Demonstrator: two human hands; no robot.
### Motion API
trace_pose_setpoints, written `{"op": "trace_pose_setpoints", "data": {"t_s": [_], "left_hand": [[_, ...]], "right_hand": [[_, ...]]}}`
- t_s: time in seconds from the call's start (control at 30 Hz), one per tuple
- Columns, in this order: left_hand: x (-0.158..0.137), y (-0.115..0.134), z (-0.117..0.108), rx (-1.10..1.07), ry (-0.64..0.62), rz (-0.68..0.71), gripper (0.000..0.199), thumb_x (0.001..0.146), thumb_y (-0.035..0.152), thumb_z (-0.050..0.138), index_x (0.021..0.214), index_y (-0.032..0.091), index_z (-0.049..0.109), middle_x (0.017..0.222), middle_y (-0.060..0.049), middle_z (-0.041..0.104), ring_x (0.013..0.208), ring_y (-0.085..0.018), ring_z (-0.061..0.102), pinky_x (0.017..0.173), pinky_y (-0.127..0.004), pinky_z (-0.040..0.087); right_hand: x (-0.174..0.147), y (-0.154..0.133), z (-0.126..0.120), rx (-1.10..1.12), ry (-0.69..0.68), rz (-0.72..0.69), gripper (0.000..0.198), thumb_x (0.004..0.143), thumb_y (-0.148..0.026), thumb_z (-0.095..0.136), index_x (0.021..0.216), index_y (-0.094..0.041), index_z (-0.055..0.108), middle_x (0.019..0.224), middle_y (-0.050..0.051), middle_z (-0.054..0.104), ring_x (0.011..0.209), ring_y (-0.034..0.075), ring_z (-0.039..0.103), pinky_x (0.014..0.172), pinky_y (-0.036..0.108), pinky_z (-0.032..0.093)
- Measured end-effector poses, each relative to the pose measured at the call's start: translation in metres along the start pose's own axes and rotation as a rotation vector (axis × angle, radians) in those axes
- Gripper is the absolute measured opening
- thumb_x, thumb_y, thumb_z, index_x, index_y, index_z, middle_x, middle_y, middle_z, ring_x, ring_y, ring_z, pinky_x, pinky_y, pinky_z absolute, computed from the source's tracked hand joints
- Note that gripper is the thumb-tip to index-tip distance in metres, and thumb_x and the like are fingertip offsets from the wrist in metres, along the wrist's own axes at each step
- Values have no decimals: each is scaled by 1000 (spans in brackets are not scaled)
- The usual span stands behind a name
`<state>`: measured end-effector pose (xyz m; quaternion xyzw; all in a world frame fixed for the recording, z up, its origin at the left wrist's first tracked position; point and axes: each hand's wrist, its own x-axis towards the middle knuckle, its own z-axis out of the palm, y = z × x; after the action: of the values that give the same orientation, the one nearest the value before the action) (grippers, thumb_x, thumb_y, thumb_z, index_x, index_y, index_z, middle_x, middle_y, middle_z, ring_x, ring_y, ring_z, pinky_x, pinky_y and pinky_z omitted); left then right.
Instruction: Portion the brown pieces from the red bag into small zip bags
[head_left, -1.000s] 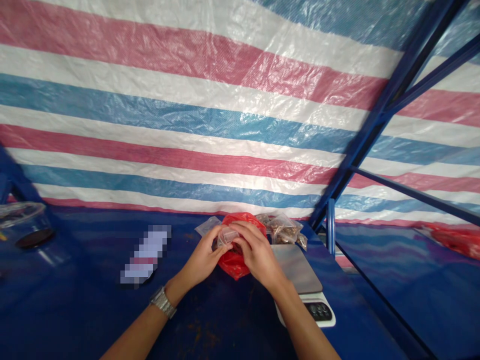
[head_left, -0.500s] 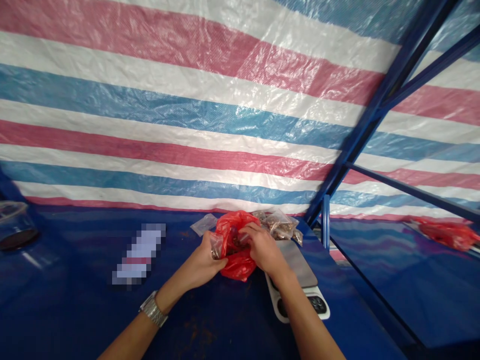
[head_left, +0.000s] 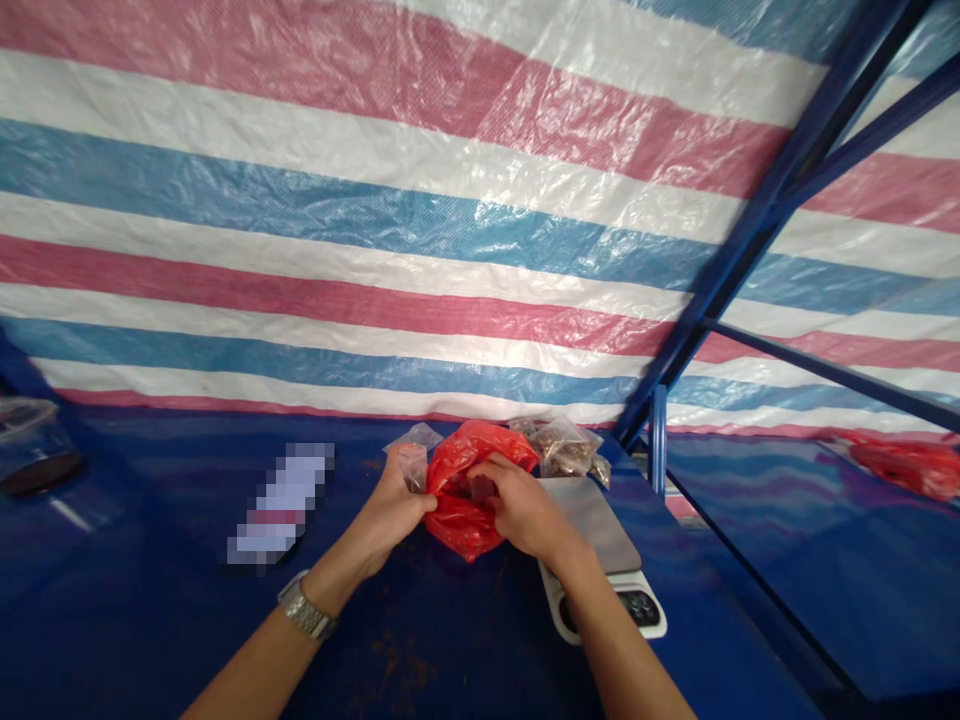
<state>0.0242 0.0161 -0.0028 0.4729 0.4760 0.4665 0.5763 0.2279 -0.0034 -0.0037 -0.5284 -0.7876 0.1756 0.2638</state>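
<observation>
A crumpled red plastic bag [head_left: 469, 535] lies on the table with its mouth turned up between my hands. My left hand [head_left: 390, 505] is closed round a small clear plastic bag [head_left: 413, 468] with something small in its bottom, and its thumb presses on the red bag's rim. The curled fingers of my right hand [head_left: 517, 505] reach into the red bag's mouth. Something dark reddish-brown shows at these fingertips, too unclear to name. A flat clear bag [head_left: 421, 434] lies just behind my left hand.
Filled clear bags [head_left: 564, 447] lie at the back, behind a white kitchen scale [head_left: 600, 530] beside my right forearm. A blurred-out object [head_left: 281, 505] lies on the blue table [head_left: 172, 610] at left. A clear tub [head_left: 34, 445] stands far left; blue posts [head_left: 658, 440] rise right.
My left hand has shifted left with the small clear bag, which is now more upright. My right fingers have moved within the red bag's mouth, and the bag has spread toward the right.
</observation>
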Motion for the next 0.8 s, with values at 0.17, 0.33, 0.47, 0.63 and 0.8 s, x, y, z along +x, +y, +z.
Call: {"op": "trace_pose_setpoints", "data": {"t_s": [0.17,0.33,0.47,0.63,0.8], "left_hand": [[-1,2,6,-101,54,-97,76,55,0,63,126,24,45,85,4,67,77,-20,70,61,-25,53],[-1,1,9,-208,61,-115,78,51,0,63,122,25,46,83,7,65,71,-17,67,59,-24,52],[2,-1,8,-277,34,-80,67,51,2,66,113,23,50,80,7,62,67,-15,66,58,-23,51],[3,-3,8,-304,36,-21,70,52,3,66,116,25,48,84,7,63,71,-15,66,61,-24,51],[6,-10,4,-135,75,91,73,55,3,64,123,25,46,90,5,65,79,-16,67,69,-26,53]], "right_hand": [[0,-3,-1,-103,26,-5,58,63,14,46,104,-21,69,108,5,66,100,20,65,87,27,46],[1,-4,5,11,13,-26,51,70,11,50,104,-22,69,109,4,68,100,19,66,89,26,48],[2,-4,10,98,44,15,47,70,9,54,102,-22,67,105,3,69,92,18,67,83,27,49],[4,3,16,237,54,36,44,70,5,56,101,-23,68,97,1,71,84,17,67,76,26,50],[9,14,25,506,73,63,44,70,2,51,104,-21,67,92,1,73,82,18,69,75,29,54]]}}
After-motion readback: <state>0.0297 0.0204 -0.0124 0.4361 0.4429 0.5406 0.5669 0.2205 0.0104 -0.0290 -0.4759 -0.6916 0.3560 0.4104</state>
